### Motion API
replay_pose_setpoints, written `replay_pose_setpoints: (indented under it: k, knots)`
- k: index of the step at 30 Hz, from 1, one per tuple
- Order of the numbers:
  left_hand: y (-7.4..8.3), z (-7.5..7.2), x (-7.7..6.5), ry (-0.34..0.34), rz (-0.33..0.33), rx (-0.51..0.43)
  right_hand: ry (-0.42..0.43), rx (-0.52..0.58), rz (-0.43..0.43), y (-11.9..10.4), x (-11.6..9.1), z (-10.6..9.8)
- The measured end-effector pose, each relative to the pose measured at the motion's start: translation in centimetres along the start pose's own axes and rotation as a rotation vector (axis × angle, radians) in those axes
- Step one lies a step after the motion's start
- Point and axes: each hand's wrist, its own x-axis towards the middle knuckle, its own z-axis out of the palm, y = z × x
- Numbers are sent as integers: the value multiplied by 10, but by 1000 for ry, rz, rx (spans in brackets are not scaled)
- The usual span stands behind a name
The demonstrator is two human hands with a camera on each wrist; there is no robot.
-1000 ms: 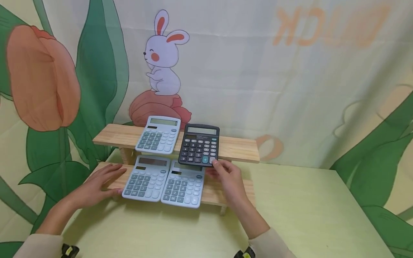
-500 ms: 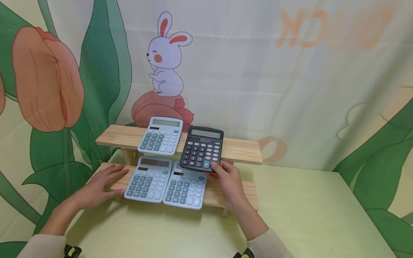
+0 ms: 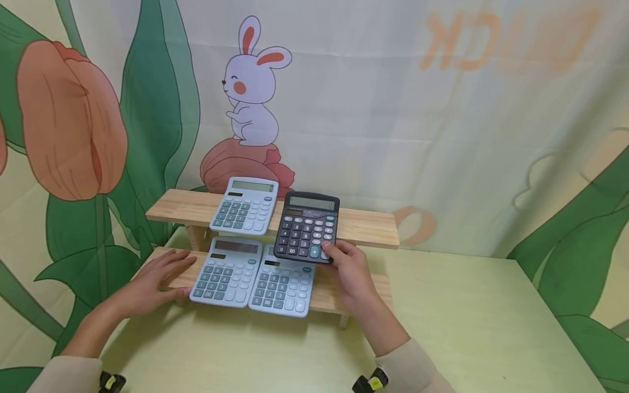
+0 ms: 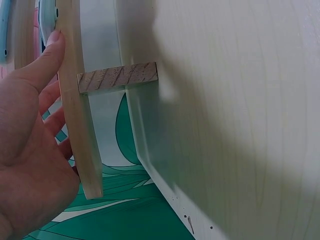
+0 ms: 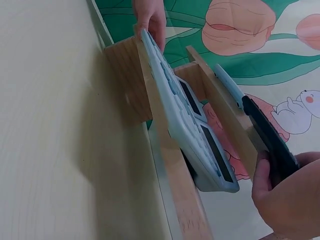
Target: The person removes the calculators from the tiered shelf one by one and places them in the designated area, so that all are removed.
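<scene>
My right hand (image 3: 351,267) pinches the lower right corner of a black calculator (image 3: 308,226), thumb on top. It leans at the upper step, its bottom edge overlapping a pale blue calculator (image 3: 282,284) in the head view. A second pale blue calculator (image 3: 227,273) sits beside that one on the lower step. Another pale blue calculator (image 3: 244,206) is on the upper step, left of the black one. My left hand (image 3: 154,284) rests on the lower step's left end, fingers spread. In the left wrist view its thumb (image 4: 50,55) reaches the edge of a pale calculator.
A two-step wooden stand (image 3: 371,226) carries the calculators on a pale wood-grain table (image 3: 472,316). Behind it hangs a curtain (image 3: 354,120) printed with a rabbit and tulips. A wooden leg (image 4: 120,77) supports the lower step.
The black calculator, held by the right hand, has shifted slightly right relative to the upper pale blue calculator since a second ago. The left hand keeps its place.
</scene>
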Motion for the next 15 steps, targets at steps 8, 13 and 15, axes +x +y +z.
replay_pose_setpoints:
  k: [8,13,15]
  knots:
    - [0,1,1,10,10,-1,-48,-7,-18,-5,-9,-13]
    - [-1,2,1,11,13,-9,-81,-99,-52,-22,-20,-38]
    - [-2,2,0,8,9,-12,-87,-137,-60,-30,-26,-50]
